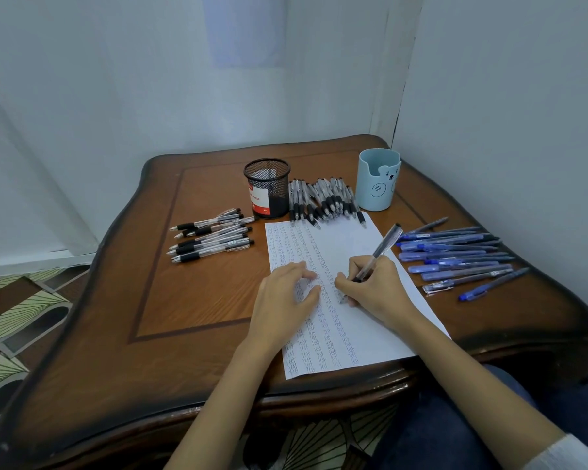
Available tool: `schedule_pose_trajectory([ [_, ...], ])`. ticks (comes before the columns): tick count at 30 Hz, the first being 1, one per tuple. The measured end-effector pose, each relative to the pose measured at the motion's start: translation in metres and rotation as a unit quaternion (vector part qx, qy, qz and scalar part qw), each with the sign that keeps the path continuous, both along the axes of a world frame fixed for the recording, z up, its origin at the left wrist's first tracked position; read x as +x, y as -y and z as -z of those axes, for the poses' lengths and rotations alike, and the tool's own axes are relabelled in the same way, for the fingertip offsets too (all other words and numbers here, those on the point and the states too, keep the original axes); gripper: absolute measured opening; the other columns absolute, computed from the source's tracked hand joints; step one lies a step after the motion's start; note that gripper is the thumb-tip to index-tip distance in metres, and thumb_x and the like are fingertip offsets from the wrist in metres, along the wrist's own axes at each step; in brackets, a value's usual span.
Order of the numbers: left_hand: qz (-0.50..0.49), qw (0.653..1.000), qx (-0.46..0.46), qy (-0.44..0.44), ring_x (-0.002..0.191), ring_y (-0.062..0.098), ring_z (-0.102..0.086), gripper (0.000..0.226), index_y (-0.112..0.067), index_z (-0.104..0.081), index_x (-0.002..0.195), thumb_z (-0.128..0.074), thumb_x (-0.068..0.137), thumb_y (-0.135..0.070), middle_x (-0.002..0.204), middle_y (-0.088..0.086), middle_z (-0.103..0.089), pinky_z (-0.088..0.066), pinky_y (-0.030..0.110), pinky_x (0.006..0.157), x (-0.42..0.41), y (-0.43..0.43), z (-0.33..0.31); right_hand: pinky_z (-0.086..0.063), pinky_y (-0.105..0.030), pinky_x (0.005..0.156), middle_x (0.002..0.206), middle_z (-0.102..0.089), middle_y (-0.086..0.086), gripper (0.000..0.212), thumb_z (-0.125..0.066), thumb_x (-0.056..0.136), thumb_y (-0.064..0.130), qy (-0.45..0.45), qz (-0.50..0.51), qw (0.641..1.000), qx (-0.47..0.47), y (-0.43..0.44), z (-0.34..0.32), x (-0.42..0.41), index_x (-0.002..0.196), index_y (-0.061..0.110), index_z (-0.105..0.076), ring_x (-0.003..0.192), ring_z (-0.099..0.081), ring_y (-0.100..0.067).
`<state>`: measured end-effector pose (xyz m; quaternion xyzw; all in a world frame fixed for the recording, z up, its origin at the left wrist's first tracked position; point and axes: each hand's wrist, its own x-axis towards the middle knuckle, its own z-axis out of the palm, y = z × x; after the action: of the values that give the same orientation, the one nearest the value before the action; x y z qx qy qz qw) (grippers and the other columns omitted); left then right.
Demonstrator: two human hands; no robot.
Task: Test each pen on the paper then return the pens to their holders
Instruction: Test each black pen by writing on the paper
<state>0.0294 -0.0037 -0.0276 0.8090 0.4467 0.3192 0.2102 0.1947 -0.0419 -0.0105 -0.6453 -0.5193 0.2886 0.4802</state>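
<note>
A white sheet of paper covered in rows of small marks lies on the wooden table. My right hand grips a black pen in a writing hold, its tip down on the paper. My left hand rests flat on the sheet's left side, fingers spread. A black mesh holder and a light blue bear holder stand at the back. Several black pens lie between the two holders, more black pens lie left of the paper, and several blue pens lie to the right.
The table sits in a corner with white walls behind and to the right. Patterned floor tiles show at the left. My lap in dark trousers is below the table's front edge.
</note>
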Motion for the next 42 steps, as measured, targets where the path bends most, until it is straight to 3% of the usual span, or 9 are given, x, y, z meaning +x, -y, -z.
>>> schedule_pose_trajectory([
  [5, 0.001, 1.000, 0.003, -0.001, 0.129, 0.007, -0.042, 0.025, -0.021, -0.066, 0.115, -0.062, 0.091, -0.027, 0.135, -0.005, -0.055, -0.021, 0.022, 0.103, -0.0002, -0.0003, 0.0003, -0.049, -0.025, 0.049, 0.053, -0.057, -0.024, 0.029, -0.068, 0.084, 0.003, -0.013, 0.024, 1.000, 0.008, -0.0002, 0.0005, 0.0022, 0.064, -0.010, -0.052, 0.039, -0.056, -0.014],
  [12, 0.000, 1.000, 0.005, -0.006, 0.129, 0.007, -0.042, 0.025, -0.020, -0.067, 0.115, -0.062, 0.091, -0.027, 0.135, -0.004, -0.055, -0.020, 0.018, 0.100, 0.0002, -0.0001, -0.0007, -0.048, -0.021, 0.048, 0.049, -0.054, -0.010, 0.031, -0.067, 0.084, 0.001, 0.000, 0.003, 1.000, 0.000, -0.0010, 0.0011, 0.0010, 0.059, 0.005, -0.050, 0.040, -0.056, -0.015],
  [18, 0.001, 1.000, 0.000, -0.005, 0.129, 0.008, -0.042, 0.025, -0.020, -0.067, 0.115, -0.062, 0.091, -0.027, 0.136, -0.004, -0.055, -0.023, 0.025, 0.105, -0.0003, -0.0001, -0.0006, -0.048, -0.025, 0.047, 0.055, -0.055, -0.028, 0.028, -0.067, 0.083, 0.000, 0.004, 0.033, 0.999, 0.020, -0.0005, 0.0005, 0.0026, 0.061, -0.006, -0.050, 0.038, -0.056, -0.015],
  [23, 0.002, 1.000, -0.003, -0.005, 0.129, 0.008, -0.043, 0.025, -0.020, -0.066, 0.115, -0.062, 0.091, -0.026, 0.136, -0.004, -0.055, -0.024, 0.026, 0.107, -0.0002, 0.0002, -0.0011, -0.047, -0.022, 0.046, 0.048, -0.051, -0.009, 0.034, -0.067, 0.082, -0.001, 0.003, 0.022, 1.000, 0.004, -0.0018, 0.0007, 0.0022, 0.056, 0.007, -0.047, 0.038, -0.055, -0.014],
  [30, 0.000, 1.000, -0.006, -0.010, 0.130, 0.008, -0.041, 0.026, -0.020, -0.066, 0.116, -0.061, 0.092, -0.028, 0.137, -0.005, -0.053, -0.020, 0.022, 0.104, 0.0002, 0.0013, -0.0026, -0.049, -0.025, 0.048, 0.055, -0.055, -0.026, 0.027, -0.067, 0.082, -0.002, 0.002, 0.020, 1.000, 0.021, -0.0019, 0.0017, 0.0027, 0.061, -0.002, -0.051, 0.039, -0.056, -0.015],
  [35, 0.000, 1.000, -0.008, -0.011, 0.130, 0.008, -0.041, 0.027, -0.019, -0.066, 0.117, -0.061, 0.092, -0.027, 0.137, -0.004, -0.054, -0.022, 0.026, 0.107, -0.0001, 0.0012, -0.0025, -0.045, -0.023, 0.044, 0.049, -0.048, -0.012, 0.034, -0.065, 0.082, -0.004, -0.005, 0.007, 1.000, 0.013, -0.0030, 0.0039, 0.0037, 0.056, 0.005, -0.045, 0.038, -0.053, -0.014],
  [39, -0.004, 1.000, -0.006, -0.016, 0.130, 0.007, -0.041, 0.027, -0.020, -0.066, 0.117, -0.061, 0.092, -0.028, 0.138, -0.005, -0.053, -0.018, 0.020, 0.102, 0.0006, 0.0013, -0.0024, -0.048, -0.028, 0.048, 0.053, -0.052, -0.025, 0.028, -0.066, 0.083, -0.001, -0.001, 0.015, 1.000, 0.025, -0.0031, 0.0048, 0.0038, 0.062, -0.008, -0.049, 0.039, -0.055, -0.015],
  [42, -0.003, 1.000, -0.006, -0.019, 0.130, 0.007, -0.040, 0.028, -0.020, -0.065, 0.118, -0.060, 0.092, -0.028, 0.138, -0.005, -0.053, -0.016, 0.018, 0.100, 0.0006, 0.0011, -0.0024, -0.048, -0.027, 0.048, 0.051, -0.050, -0.014, 0.030, -0.065, 0.083, -0.003, 0.004, 0.011, 1.000, 0.025, -0.0042, 0.0064, 0.0032, 0.059, 0.002, -0.047, 0.040, -0.055, -0.015],
])
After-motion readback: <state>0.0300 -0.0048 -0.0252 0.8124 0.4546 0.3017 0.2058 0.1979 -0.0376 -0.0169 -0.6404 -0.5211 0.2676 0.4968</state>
